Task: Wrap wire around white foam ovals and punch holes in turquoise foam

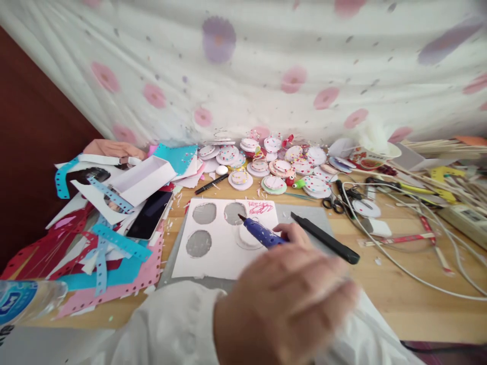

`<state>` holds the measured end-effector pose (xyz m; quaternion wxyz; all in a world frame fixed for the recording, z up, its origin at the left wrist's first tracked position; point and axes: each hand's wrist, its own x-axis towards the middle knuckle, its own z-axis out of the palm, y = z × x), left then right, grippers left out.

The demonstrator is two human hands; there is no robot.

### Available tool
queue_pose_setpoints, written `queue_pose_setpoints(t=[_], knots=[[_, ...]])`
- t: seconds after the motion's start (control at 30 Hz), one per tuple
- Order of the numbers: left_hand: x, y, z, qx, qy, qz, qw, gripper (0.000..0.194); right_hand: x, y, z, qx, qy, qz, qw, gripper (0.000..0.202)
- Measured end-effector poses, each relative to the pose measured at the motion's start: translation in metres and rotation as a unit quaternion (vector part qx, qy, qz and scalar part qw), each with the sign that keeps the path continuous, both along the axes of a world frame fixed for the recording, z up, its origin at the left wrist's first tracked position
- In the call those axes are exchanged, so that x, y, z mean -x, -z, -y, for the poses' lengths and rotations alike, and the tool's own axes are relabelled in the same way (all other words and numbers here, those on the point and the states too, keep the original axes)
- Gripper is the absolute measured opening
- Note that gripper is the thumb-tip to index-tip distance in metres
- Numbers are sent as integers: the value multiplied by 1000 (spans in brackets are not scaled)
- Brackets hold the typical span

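Observation:
A blue pen [262, 232] with a dark pointed tip is aimed up and left over a white card [224, 261]. My right hand [294, 234] grips it, mostly hidden behind the other hand. In front, my left hand [285, 309] is smeared by motion, so I cannot see whether it holds anything. Three round holes in the card show the grey mat [291, 210] beneath. Partly behind the pen, a pencilled circle [249, 241] is visible on it. Red scribble [261, 208] marks the card's upper right corner. A black utility knife [325, 238] lies to the right.
Stacked paper discs with coloured dots [228, 154] line the back. Paper scraps [110, 243], a phone [149, 215] and a bottle [26, 301] occupy the left. Scissors [333, 204], a white cable [384, 263] and wooden sticks [456, 172] lie right. A black marker [211, 184] rests behind the card.

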<state>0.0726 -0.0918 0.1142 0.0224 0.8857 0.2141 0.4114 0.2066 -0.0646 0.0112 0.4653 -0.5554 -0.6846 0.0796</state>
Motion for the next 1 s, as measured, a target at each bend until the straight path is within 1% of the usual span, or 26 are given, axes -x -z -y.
queue_pose_setpoints(t=[0.03, 0.1, 0.17, 0.23, 0.3, 0.37, 0.43, 0.57, 0.67, 0.73, 0.83, 0.9, 0.93, 1.0], knots=[[-14, 4, 7, -9, 30, 15, 999, 21, 2, -1, 2, -5, -6, 10, 1000, 7], [-38, 16, 19, -38, 69, 40, 996, 15, 4, -4, 5, -18, -12, 26, 999, 9], [-54, 28, 27, -33, 75, 42, 996, 9, 6, -5, 7, -31, -9, 22, 999, 11], [-63, 36, 32, -23, 65, 57, 996, 18, 7, -7, 9, -35, -10, 13, 999, 12], [-66, 38, 34, -16, 55, 65, 996, 28, 7, -7, 10, -38, -13, 6, 999, 12], [-67, 35, 33, -16, 50, 55, 997, 33, 8, -8, 10, -44, -11, 5, 999, 11], [-67, 31, 31, -23, 44, 72, 996, 34, 8, -8, 10, -50, -4, 11, 999, 10], [-67, 25, 29, -24, 24, 138, 990, 34, 9, -8, 8, -58, 10, 44, 997, 10], [-67, 24, 30, -10, 0, 136, 991, 39, 10, -7, 7, -58, 19, 57, 996, 11], [-67, 24, 30, -7, -6, 126, 992, 43, 12, -7, 7, -53, 21, 56, 997, 11], [-67, 25, 28, -7, -7, 138, 990, 46, 13, -7, 8, -48, 23, 52, 997, 13], [-68, 28, 26, -14, 2, 156, 988, 46, 14, -7, 9, -43, 23, 47, 998, 12], [-68, 29, 25, -17, 11, 153, 988, 46, 15, -7, 9, -39, 24, 44, 998, 12], [-68, 32, 23, -16, 37, 107, 993, 44, 16, -8, 9, -29, 26, 37, 999, 11]])
